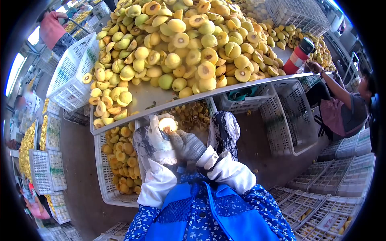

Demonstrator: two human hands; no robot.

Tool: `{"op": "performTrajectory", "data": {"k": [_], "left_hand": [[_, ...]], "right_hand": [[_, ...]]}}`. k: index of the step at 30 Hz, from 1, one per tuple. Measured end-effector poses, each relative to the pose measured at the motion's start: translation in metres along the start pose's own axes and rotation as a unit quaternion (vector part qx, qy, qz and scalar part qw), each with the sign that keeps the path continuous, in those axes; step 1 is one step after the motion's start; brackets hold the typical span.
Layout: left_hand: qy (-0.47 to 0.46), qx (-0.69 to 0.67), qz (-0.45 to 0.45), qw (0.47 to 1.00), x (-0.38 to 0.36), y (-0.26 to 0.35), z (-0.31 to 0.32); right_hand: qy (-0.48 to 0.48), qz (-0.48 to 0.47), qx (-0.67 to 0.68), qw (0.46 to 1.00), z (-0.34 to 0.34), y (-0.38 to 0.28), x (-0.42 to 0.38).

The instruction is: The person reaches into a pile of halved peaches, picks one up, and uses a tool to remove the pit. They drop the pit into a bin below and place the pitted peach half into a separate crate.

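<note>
Your left hand [155, 134] and right hand [188, 145] are sitting close together, a piece of fruit [168, 123] filling the gap between them. Your left knee [140, 139] and right knee [225, 127] are hemming them in sideways. The table's front rim [209, 93] is crossing just ahead; over it, a bare strip of tabletop [145, 95] is offering you a way in, with the fruit heap [173, 60] rising behind. A red bottle [295, 58] and a co-worker's arm [337, 85] are crowding the right end. A fruit-filled crate [99, 174] is blocking your lower left, while floor [257, 136] is opening beyond your right knee, reaching to a standing crate [277, 124].
</note>
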State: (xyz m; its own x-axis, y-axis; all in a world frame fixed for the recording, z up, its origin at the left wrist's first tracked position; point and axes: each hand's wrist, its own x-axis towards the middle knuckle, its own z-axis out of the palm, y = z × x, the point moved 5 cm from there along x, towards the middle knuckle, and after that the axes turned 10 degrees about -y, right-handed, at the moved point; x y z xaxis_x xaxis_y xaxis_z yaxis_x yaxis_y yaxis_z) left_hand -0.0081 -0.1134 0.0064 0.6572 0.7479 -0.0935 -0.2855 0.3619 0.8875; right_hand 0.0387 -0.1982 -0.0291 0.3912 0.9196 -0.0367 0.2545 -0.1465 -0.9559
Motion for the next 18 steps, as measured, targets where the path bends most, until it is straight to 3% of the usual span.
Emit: {"op": "performTrajectory", "data": {"k": [2,5,6,9,11,13,14,15,17,18], "left_hand": [[-0.013,-0.042,-0.038,0.998,0.001,-0.004,0.001],[-0.077,0.059,0.020,0.995,0.005,-0.010,-0.005],[-0.089,0.089,0.027,0.992,0.004,-0.011,-0.005],[-0.136,0.084,0.026,0.987,0.002,-0.010,0.000],[-0.141,-0.003,-0.043,0.989,0.006,-0.013,0.005],[-0.169,-0.044,-0.076,0.982,0.011,-0.009,0.008],[-0.172,-0.138,-0.084,0.972,0.020,-0.021,-0.003],[-0.016,-0.191,-0.130,0.973,0.017,-0.019,-0.010],[-0.022,-0.176,-0.106,0.978,0.033,-0.011,-0.038],[-0.007,-0.162,-0.069,0.984,0.038,0.001,-0.058]], "right_hand": [[0.008,-0.085,0.178,0.980,-0.005,-0.007,-0.004],[-0.119,0.038,0.235,0.964,-0.005,0.008,-0.004],[-0.169,0.104,0.317,0.928,-0.003,0.010,-0.007],[-0.210,0.117,0.383,0.892,0.003,0.027,-0.012],[-0.226,0.119,0.451,0.856,0.009,0.026,-0.015],[-0.228,0.120,0.559,0.789,0.016,0.023,-0.016],[-0.197,0.110,0.618,0.753,0.022,0.028,-0.013],[-0.145,0.095,0.707,0.686,0.032,0.038,-0.011],[-0.027,0.107,0.860,0.499,0.035,0.027,-0.002],[-0.234,0.058,0.693,0.680,0.026,0.047,-0.003]]}}
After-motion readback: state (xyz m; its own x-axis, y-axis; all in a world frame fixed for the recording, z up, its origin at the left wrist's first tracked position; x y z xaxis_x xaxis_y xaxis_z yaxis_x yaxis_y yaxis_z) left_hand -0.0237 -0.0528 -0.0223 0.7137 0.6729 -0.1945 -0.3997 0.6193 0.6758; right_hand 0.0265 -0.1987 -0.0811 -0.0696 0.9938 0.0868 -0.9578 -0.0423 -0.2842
